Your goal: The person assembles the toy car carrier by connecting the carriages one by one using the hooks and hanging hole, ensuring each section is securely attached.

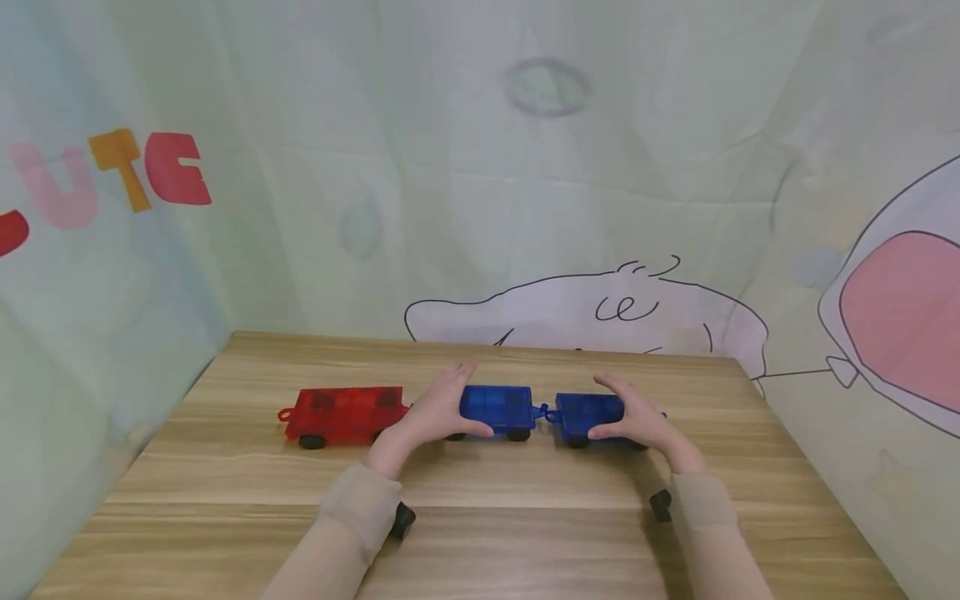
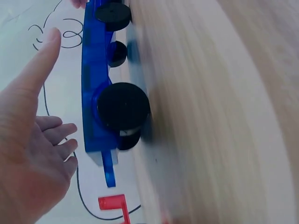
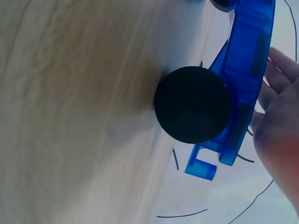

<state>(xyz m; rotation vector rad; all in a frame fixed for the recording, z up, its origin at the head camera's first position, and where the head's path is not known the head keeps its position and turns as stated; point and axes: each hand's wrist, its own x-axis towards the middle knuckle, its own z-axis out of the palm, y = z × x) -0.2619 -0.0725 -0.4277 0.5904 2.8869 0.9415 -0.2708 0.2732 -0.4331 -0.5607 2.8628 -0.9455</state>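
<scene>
Arching over blue cars [image 1: 498, 406], left hand [image 1: 431, 414], right hand [image 1: 637, 418], fingers [image 2: 58, 134] spread, wide tabletop [image 1: 525, 546] nearside, edge [image 1: 337, 338] behind.

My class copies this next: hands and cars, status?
Left hand at middle blue car. Right hand at right blue car. Red car not hooked on. Nothing visibly blocking.

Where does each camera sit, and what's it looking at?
Head: on the head, facing forward and down at the table; left hand and right hand show.
Left: on the left wrist, facing the middle car; left hand shows.
Right: on the right wrist, facing the rightmost car; right hand shows.
Head and left wrist views share the middle car.
</scene>
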